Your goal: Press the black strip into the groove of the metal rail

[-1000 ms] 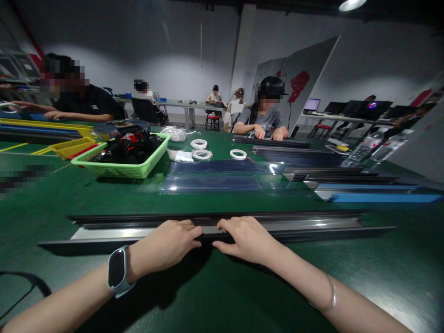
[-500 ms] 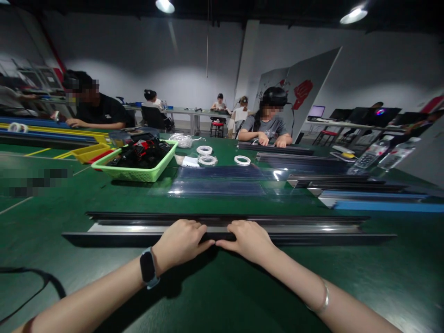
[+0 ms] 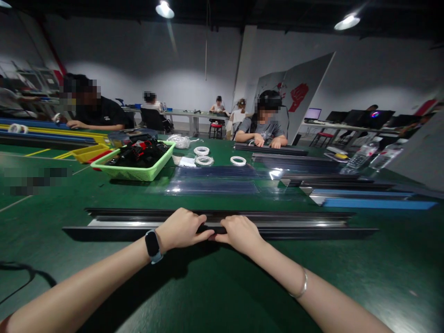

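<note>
A long black and silver metal rail (image 3: 298, 225) lies across the green table (image 3: 222, 286) in front of me. My left hand (image 3: 182, 229), with a smartwatch on its wrist, grips the rail's near edge at the middle, fingers curled over it. My right hand (image 3: 239, 232), with a bangle on its wrist, grips the same edge just to the right. The thumbs of both hands almost touch.
A green basket (image 3: 133, 172) of black and red parts stands at the back left, beside yellow trays (image 3: 86, 151). Tape rolls (image 3: 204, 160), clear film sheets (image 3: 215, 185) and more rails (image 3: 347, 189) lie beyond. Other people sit at work along the far side.
My hands have drawn closer together on the rail and my arms reach further out. The camera has tilted up a little. The rail lies in the same place.
</note>
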Action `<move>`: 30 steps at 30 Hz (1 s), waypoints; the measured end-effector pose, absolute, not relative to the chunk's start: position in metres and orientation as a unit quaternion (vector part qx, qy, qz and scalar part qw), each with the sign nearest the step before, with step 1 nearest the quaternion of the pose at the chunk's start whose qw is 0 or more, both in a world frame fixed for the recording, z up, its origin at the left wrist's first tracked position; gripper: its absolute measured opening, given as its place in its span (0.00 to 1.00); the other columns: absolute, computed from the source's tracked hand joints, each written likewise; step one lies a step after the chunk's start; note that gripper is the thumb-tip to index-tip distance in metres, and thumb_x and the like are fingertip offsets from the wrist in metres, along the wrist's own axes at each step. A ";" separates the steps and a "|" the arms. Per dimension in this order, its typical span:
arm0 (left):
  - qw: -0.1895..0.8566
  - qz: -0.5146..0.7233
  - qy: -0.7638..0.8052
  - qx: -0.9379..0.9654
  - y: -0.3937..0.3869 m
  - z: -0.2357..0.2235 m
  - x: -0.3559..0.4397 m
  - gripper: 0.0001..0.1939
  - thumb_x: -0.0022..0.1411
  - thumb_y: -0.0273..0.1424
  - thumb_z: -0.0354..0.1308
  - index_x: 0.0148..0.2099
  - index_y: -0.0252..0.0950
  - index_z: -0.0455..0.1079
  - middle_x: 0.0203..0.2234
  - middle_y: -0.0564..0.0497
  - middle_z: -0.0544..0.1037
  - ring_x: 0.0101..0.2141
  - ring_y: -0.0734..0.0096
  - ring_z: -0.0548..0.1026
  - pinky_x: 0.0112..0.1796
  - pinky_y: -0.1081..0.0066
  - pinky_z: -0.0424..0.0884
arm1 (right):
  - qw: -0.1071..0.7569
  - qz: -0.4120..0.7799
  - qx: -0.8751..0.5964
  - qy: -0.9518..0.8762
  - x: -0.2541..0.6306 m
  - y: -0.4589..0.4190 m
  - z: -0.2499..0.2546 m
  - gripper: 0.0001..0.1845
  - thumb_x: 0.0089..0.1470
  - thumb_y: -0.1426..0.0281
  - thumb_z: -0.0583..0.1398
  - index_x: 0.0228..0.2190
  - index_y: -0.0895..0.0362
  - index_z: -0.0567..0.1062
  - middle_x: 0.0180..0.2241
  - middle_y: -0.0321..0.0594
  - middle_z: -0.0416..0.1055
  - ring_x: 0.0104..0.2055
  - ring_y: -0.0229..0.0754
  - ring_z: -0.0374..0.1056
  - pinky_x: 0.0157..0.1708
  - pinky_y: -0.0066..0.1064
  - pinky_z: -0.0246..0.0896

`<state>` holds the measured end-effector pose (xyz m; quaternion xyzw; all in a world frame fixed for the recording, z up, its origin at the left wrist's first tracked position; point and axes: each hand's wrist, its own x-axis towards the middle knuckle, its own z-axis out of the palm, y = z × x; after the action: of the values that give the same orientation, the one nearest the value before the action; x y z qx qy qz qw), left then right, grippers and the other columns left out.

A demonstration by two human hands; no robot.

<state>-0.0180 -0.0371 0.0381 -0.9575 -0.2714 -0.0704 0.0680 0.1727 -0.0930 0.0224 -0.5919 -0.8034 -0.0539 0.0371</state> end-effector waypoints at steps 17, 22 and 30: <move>0.128 -0.142 -0.301 -0.934 -0.049 0.004 -0.016 0.19 0.66 0.42 0.41 0.33 0.34 0.65 0.23 0.47 0.73 0.28 0.62 0.73 0.29 0.65 0.68 | 0.039 -0.056 -0.584 -0.809 0.174 -0.089 0.016 0.21 0.52 0.53 0.56 0.28 0.60 0.74 0.29 0.44 0.73 0.33 0.46 0.70 0.32 0.32 0.60; 0.124 -0.144 -0.293 -0.937 -0.046 0.004 -0.016 0.17 0.66 0.40 0.42 0.33 0.35 0.65 0.23 0.47 0.73 0.27 0.62 0.73 0.28 0.65 0.68 | 0.038 -0.058 -0.581 -0.811 0.175 -0.086 0.016 0.23 0.51 0.52 0.57 0.27 0.61 0.74 0.27 0.44 0.73 0.31 0.46 0.70 0.31 0.32 0.60; 0.128 -0.151 -0.284 -0.938 -0.044 0.002 -0.017 0.16 0.65 0.40 0.43 0.33 0.35 0.63 0.23 0.48 0.72 0.27 0.63 0.72 0.27 0.65 0.67 | 0.034 -0.057 -0.582 -0.811 0.175 -0.083 0.015 0.24 0.50 0.51 0.58 0.27 0.61 0.75 0.26 0.44 0.73 0.32 0.47 0.71 0.32 0.32 0.60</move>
<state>-0.0172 -0.0437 0.0023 -0.9380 -0.2844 -0.1514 0.1276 0.1754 -0.0832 0.0146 -0.5816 -0.8108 -0.0566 0.0339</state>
